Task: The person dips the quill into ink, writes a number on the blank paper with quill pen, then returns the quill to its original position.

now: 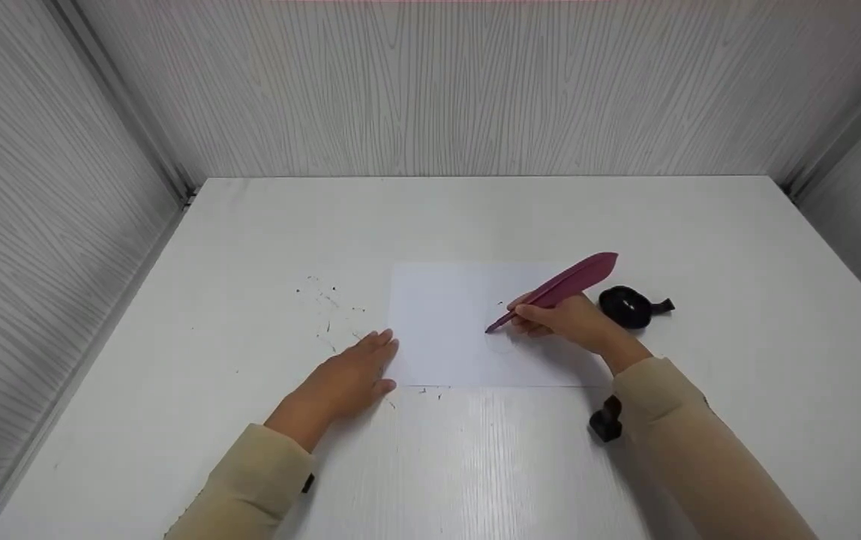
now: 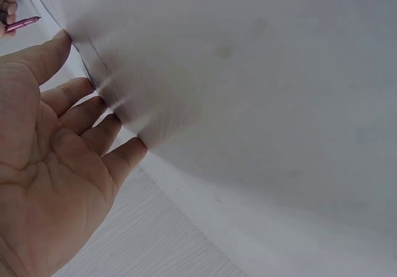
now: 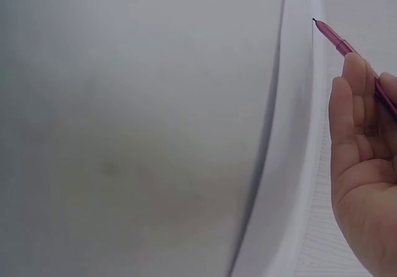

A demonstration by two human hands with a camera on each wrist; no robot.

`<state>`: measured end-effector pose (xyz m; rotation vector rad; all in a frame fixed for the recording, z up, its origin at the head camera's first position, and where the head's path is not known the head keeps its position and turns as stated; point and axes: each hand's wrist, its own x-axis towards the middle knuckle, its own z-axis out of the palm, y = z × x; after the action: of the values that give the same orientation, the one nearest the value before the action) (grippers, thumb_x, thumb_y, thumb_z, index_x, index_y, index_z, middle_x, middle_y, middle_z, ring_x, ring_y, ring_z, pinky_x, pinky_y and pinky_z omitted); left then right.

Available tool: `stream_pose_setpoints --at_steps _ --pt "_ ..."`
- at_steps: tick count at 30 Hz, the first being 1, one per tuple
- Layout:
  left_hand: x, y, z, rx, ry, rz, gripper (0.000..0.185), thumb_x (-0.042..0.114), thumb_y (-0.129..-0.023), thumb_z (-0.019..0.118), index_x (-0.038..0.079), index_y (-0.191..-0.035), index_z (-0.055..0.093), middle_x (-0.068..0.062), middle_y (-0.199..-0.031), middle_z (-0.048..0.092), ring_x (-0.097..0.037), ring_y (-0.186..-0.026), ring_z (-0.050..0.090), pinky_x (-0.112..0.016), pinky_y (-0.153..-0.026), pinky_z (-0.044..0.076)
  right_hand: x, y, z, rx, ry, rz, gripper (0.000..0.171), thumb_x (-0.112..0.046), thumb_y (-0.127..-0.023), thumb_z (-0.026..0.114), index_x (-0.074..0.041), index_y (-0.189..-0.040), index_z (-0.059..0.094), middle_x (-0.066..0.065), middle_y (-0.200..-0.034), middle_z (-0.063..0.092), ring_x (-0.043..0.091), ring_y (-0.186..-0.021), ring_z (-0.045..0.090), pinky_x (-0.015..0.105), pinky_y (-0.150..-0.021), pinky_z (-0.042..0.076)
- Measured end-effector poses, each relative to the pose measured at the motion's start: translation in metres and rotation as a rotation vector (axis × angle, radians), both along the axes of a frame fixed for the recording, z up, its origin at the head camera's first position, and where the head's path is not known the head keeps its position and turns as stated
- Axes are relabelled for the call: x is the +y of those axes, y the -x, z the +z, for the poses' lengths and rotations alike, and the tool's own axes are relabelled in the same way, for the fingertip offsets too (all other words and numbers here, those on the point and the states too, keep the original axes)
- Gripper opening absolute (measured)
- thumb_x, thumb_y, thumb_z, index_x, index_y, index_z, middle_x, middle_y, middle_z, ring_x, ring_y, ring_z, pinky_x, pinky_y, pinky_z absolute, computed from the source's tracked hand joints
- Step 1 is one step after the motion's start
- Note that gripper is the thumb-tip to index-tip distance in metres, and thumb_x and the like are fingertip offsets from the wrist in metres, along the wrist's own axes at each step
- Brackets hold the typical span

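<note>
A white sheet of paper (image 1: 438, 315) lies on the table in the head view. My right hand (image 1: 562, 322) pinches a dark pink feather-shaped pen (image 1: 577, 279) over the sheet's right half. The feather slants up to the right, and the pen's dark tip (image 3: 315, 21) is at the paper. Beside that tip runs a faint curved line (image 1: 502, 351), with a short dark mark (image 1: 500, 303) above it. My left hand (image 1: 352, 375) rests palm down at the sheet's left edge; its fingertips (image 2: 139, 143) press on the surface with the fingers spread and nearly straight.
Right of the paper sits a small black bowl-shaped item (image 1: 625, 309) with a short handle. A small black object (image 1: 607, 424) lies by the right sleeve (image 1: 659, 390), partly covered. Dark specks (image 1: 329, 300) dot the white table (image 1: 175, 360) on the left. Wood-grain panels (image 1: 438, 90) enclose the back and sides.
</note>
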<state>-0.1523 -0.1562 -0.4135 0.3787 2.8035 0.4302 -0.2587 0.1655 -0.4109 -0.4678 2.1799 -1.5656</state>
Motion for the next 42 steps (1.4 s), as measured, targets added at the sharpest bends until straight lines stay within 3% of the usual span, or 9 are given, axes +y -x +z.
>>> stream_pose_setpoints --at_steps 9,18,25,32,42 --pt "0.0 -0.001 0.0 0.013 -0.014 0.005 0.06 0.027 -0.096 0.058 0.005 -0.147 0.035 -0.005 -0.155 0.025 -0.023 -0.142 0.019 -0.044 -0.112 0.023 -0.001 -0.002 0.001 -0.017 0.013 -0.043 0.035 -0.022 -0.093 0.065 0.004 -0.116 0.065 0.017 -0.1 0.069 0.021 -0.09 0.067 0.033 -0.082 0.054" --pt "-0.001 -0.002 0.002 0.01 -0.004 -0.007 0.06 0.028 -0.097 0.056 0.005 -0.148 0.034 -0.005 -0.156 0.023 -0.024 -0.142 0.018 -0.044 -0.112 0.023 0.006 0.002 0.011 -0.004 0.093 -0.093 0.042 -0.024 -0.094 0.063 0.007 -0.122 0.06 0.027 -0.11 0.064 0.022 -0.094 0.067 0.034 -0.085 0.053" --pt "-0.003 0.0 0.001 -0.002 -0.001 0.0 0.06 0.027 -0.097 0.057 0.005 -0.148 0.034 -0.004 -0.156 0.023 -0.022 -0.143 0.017 -0.043 -0.113 0.021 0.015 0.006 0.014 -0.028 0.188 -0.183 0.051 -0.026 -0.091 0.066 0.01 -0.125 0.056 0.03 -0.112 0.061 0.021 -0.093 0.068 0.034 -0.085 0.053" --pt "-0.004 0.002 -0.003 0.006 -0.016 0.007 0.06 0.026 -0.096 0.058 0.006 -0.147 0.035 -0.004 -0.155 0.025 -0.022 -0.143 0.018 -0.043 -0.113 0.021 0.027 0.008 0.014 -0.053 0.28 -0.261 0.046 -0.022 -0.089 0.068 0.009 -0.122 0.058 0.026 -0.108 0.065 0.02 -0.09 0.069 0.036 -0.084 0.053" --pt "-0.003 0.001 -0.003 0.014 -0.017 0.01 0.06 0.026 -0.095 0.059 0.005 -0.147 0.036 -0.005 -0.155 0.026 -0.023 -0.142 0.019 -0.044 -0.112 0.022 0.05 0.008 0.016 -0.073 0.314 -0.287 0.049 -0.022 -0.089 0.068 0.01 -0.124 0.055 0.02 -0.107 0.067 0.018 -0.091 0.068 0.035 -0.085 0.053"
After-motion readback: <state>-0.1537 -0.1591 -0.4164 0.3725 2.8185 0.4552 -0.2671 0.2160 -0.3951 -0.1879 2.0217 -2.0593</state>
